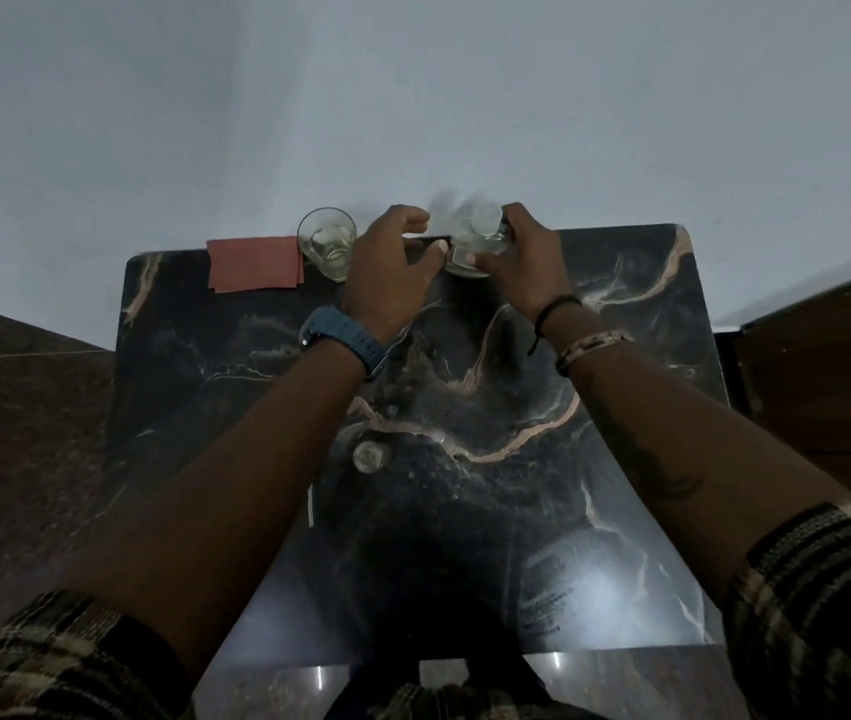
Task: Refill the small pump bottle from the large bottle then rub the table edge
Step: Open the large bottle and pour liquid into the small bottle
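Seen from the head camera, a person reaches both forearms across a black marble table [621, 356] veined in pink and white, toward its far edge against a pale wall. The right hand [522, 262] is wrapped around a clear bottle [483, 228] at the far edge of the table, just right of centre, fingers curled about its body; the bottle is blurred, and whether it is the large bottle or the small pump bottle cannot be told. The left hand [395, 257] sits just to the left of that bottle, fingers bent with the tips close to or touching its base; whether it actually grips anything cannot be told. A blue watch [343, 339] bands the left wrist, and a dark cord and a pale patterned bracelet [595, 343] circle the right. Left of the hands, a clear drinking glass [327, 244] stands upright at the far edge, and beside it on its left a folded pink cloth [254, 263] lies flat. Nearer the person, left of centre, a small clear round object [371, 456] rests on the marble, partly hidden by the left forearm. Plaid sleeves are rolled up on both arms.
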